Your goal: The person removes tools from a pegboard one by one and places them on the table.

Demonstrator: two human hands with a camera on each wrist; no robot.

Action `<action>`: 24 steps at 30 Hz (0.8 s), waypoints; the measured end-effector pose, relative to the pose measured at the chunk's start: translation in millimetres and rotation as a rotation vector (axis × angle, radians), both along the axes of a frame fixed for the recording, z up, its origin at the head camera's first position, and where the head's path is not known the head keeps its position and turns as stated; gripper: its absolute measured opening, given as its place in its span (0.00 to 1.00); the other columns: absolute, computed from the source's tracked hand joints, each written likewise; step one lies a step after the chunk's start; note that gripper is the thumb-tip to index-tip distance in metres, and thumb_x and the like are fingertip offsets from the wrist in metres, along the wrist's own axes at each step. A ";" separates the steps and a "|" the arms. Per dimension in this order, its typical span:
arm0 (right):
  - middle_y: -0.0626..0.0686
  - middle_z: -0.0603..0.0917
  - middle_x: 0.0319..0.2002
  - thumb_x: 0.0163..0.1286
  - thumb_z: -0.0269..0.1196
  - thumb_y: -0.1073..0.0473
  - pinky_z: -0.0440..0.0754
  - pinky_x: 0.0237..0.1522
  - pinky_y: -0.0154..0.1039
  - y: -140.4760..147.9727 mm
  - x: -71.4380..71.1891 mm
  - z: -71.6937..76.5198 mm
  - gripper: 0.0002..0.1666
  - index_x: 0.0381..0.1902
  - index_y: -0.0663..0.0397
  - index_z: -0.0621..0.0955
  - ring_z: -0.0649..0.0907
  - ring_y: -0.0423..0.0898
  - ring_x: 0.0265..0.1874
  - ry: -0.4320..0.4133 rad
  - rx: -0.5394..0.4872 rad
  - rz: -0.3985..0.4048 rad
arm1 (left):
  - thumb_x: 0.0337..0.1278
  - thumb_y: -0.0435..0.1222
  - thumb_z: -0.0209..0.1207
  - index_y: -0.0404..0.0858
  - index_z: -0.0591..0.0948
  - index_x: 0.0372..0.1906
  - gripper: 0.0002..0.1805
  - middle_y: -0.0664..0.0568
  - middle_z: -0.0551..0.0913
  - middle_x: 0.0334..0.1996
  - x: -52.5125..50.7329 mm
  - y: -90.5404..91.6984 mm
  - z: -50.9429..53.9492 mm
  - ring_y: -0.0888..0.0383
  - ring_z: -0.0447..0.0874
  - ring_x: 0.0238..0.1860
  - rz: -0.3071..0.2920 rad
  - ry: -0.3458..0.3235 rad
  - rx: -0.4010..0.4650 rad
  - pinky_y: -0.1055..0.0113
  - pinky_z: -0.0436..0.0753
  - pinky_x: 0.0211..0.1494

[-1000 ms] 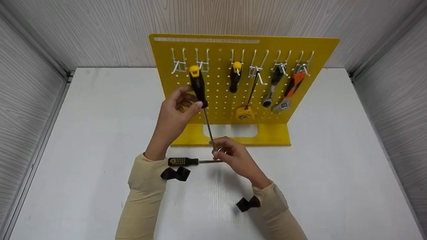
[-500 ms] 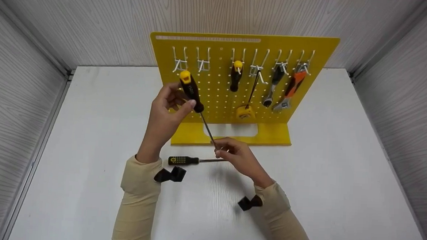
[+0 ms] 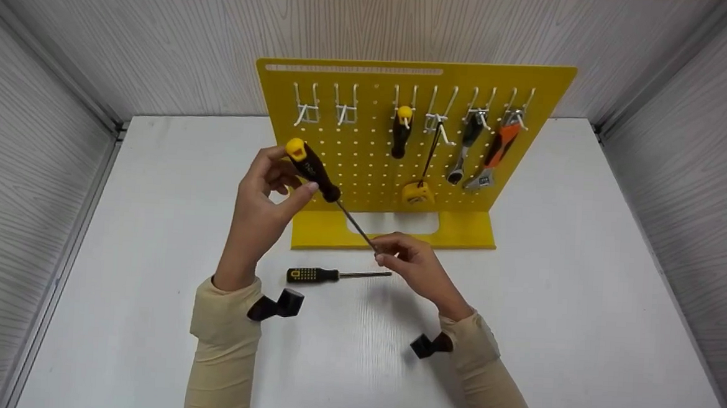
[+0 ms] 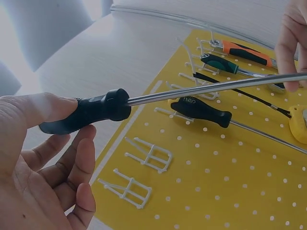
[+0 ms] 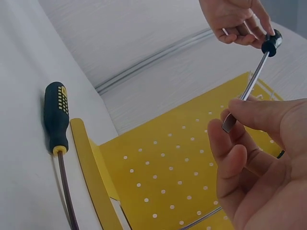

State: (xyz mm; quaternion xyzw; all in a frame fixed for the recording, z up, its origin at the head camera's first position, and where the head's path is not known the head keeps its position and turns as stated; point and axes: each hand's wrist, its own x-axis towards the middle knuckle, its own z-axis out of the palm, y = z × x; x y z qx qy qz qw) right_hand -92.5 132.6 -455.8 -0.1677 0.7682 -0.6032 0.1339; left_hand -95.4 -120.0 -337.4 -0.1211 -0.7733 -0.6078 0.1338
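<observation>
A screwdriver [image 3: 314, 171] with a black handle and yellow cap is held aslant in the air in front of the yellow pegboard [image 3: 365, 167]. My left hand [image 3: 264, 189] grips its handle between thumb and fingers. At the lower end of the shaft, my right hand [image 3: 413, 266] pinches the metal; the right wrist view shows the flat tip [image 5: 229, 123] poking out from between thumb and fingers. Below the hands a second screwdriver [image 3: 313, 275], black with yellow dots, lies on the white table, its shaft pointing right.
On the pegboard hang a third screwdriver [image 3: 401, 131], a yellow tape measure [image 3: 418, 193] on a cord, a dark-handled wrench [image 3: 466, 147] and an orange-handled adjustable wrench [image 3: 500, 149]. Two white hooks [image 3: 308, 111] at the left bear nothing. Pale walls [image 3: 49, 150] enclose the table.
My left hand has moved left and down with the screwdriver's handle, so the shaft tilts more. The right hand has shifted slightly right. The screwdriver on the table has not moved.
</observation>
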 end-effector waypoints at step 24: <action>0.53 0.83 0.42 0.68 0.62 0.56 0.71 0.33 0.31 11.5 -0.7 -2.0 0.13 0.47 0.56 0.83 0.76 0.40 0.34 0.049 0.000 -0.048 | 0.51 0.31 0.67 0.34 0.74 0.56 0.25 0.52 0.82 0.40 13.0 -34.4 -24.2 0.57 0.75 0.40 0.083 -0.085 -0.063 0.67 0.68 0.46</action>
